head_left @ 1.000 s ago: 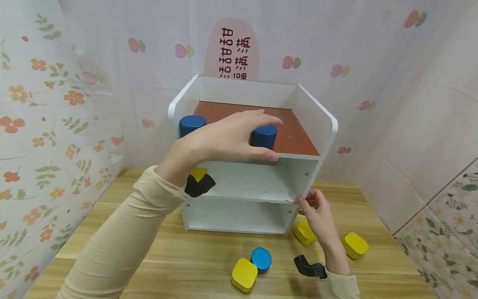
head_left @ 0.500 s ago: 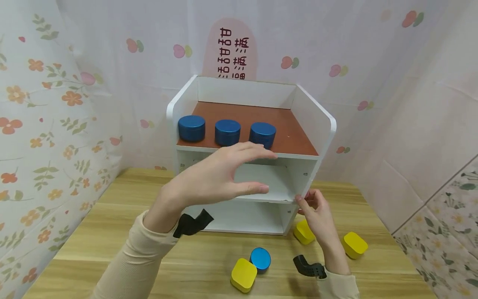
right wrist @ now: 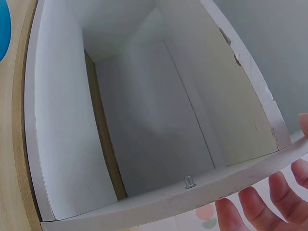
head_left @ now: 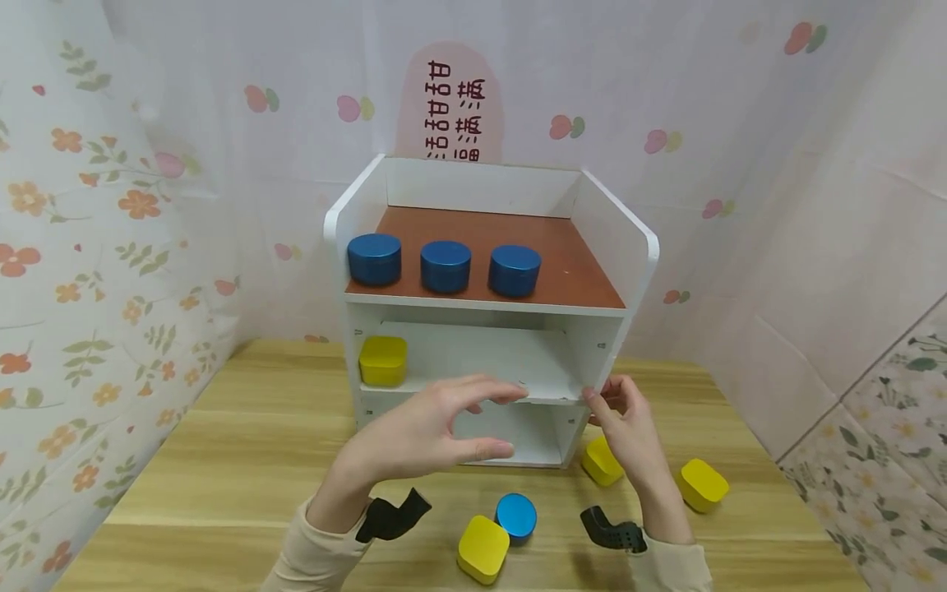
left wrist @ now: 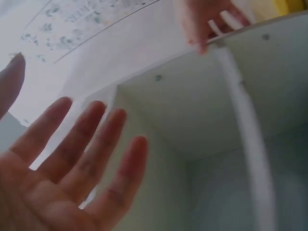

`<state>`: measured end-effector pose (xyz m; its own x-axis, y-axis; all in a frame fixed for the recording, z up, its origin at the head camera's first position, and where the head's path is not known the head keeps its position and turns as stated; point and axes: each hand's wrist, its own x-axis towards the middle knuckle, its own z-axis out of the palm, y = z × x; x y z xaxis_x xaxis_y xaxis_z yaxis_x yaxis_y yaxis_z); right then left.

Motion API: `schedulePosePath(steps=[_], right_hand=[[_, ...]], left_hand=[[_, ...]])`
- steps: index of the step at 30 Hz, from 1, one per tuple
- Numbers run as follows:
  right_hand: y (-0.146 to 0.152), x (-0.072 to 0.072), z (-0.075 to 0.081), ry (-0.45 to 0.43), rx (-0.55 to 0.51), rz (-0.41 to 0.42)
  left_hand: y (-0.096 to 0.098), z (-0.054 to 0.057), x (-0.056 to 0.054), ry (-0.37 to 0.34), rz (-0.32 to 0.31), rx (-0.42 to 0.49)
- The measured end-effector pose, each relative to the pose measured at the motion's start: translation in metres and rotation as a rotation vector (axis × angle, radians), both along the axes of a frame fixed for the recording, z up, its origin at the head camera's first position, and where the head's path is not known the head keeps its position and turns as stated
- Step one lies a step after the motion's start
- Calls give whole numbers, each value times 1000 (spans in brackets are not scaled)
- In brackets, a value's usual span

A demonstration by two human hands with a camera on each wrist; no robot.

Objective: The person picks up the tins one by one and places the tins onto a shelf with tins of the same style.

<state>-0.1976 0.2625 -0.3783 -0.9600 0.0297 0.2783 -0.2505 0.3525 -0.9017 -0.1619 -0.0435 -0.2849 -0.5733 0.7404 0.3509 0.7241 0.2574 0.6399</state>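
Observation:
My left hand (head_left: 422,432) hovers in front of the white shelf unit (head_left: 617,234), holding nothing, its fingers spread in the left wrist view. With thumb on the front edge and fingers round the outer side, my right hand (head_left: 630,427) grips the unit's right panel. Three round blue tins stand in a row on the brown top: a left tin (head_left: 374,261), a middle tin (head_left: 445,268) and a right tin (head_left: 514,272). On the middle shelf, at the left, sits a squarish yellow tin (head_left: 383,362). The bottom compartment (right wrist: 149,120) appears bare in the right wrist view.
A round blue tin (head_left: 516,515) and a yellow tin (head_left: 483,549) touch on the wooden table (head_left: 222,460) in front of the unit. Another yellow tin (head_left: 602,460) lies beside the right panel, and one more yellow tin (head_left: 703,485) farther right. Patterned curtains (head_left: 740,247) hang behind.
My left hand has come down from around the right-hand blue tin on the top to in front of the lower shelves, leaving that tin standing. My right hand keeps its place.

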Motion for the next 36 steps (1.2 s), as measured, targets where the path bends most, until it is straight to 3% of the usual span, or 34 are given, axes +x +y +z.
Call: schedulePosePath(steps=[5, 10, 14, 18, 26, 36], right_hand=[[-2, 0, 0, 3, 5, 2], [-3, 0, 0, -2, 16, 1], [-4, -1, -2, -10, 7, 3], [-3, -1, -1, -7, 13, -2], [1, 0, 3, 16, 51, -3], [0, -2, -1, 11, 63, -14]], left_hand=[[7, -29, -10, -148, 11, -170], [16, -58, -22, -252, 2, -210], [22, -76, -29, -296, -1, -214], [30, -93, -33, -293, -17, -239], [46, -116, -39, -271, -37, -267], [52, -128, -36, -316, -34, -352]])
